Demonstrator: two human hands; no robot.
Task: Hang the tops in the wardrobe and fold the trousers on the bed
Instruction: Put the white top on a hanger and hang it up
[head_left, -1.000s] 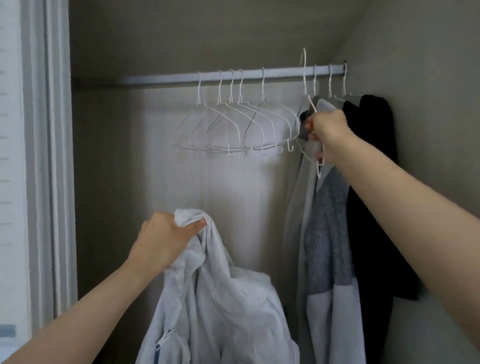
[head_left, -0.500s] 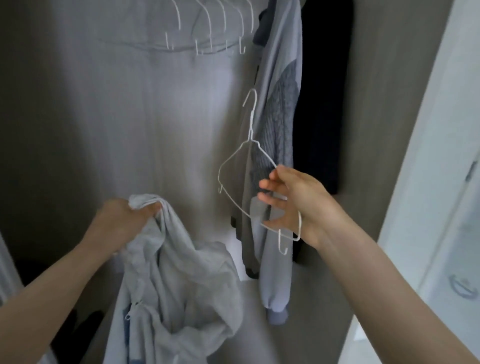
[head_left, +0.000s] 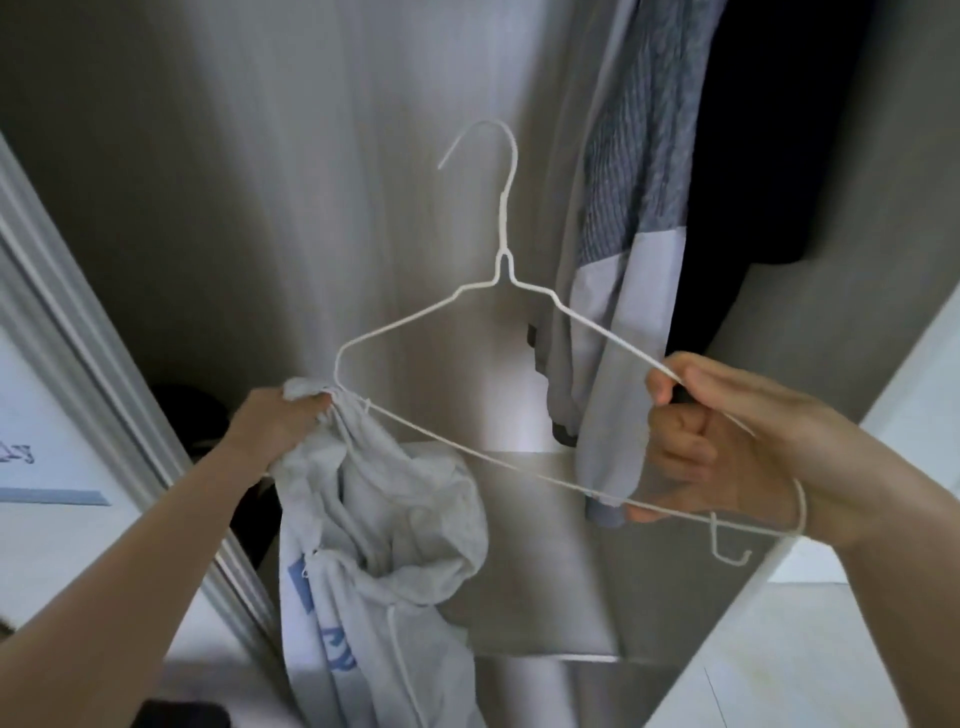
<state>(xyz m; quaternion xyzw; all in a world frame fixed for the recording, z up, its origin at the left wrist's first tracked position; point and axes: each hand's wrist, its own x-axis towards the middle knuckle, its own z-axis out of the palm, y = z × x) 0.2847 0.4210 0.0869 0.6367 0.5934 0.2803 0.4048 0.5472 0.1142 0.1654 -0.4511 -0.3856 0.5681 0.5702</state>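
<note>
1. Right hand (head_left: 727, 447) at 3 o'clock: fingers clamped on the right shoulder end of the white wire hanger (head_left: 506, 270), hook up toward 12 o'clock.
2. Left hand (head_left: 275, 431) at 9 o'clock: fingers bunched tight on a fold of the pale grey top (head_left: 384, 561), which hangs toward 6 o'clock in front of the open wardrobe; the hanger's left tip touches the fabric at the fist.
3. Risk: the grip is on a wad, not the neck opening. The tip may go into a fold or the hood, so the top would hang lopsided or slide off.
4. Risk: thin wire held at one end only; it can twist under the cloth's weight.
5. Risk: the small lower hook (head_left: 730, 551) near 4 o'clock, or the drawcord, may snag.
6. The hung grey sweater (head_left: 623, 208) at 1 o'clock sits just behind the hanger; it could catch.
</note>
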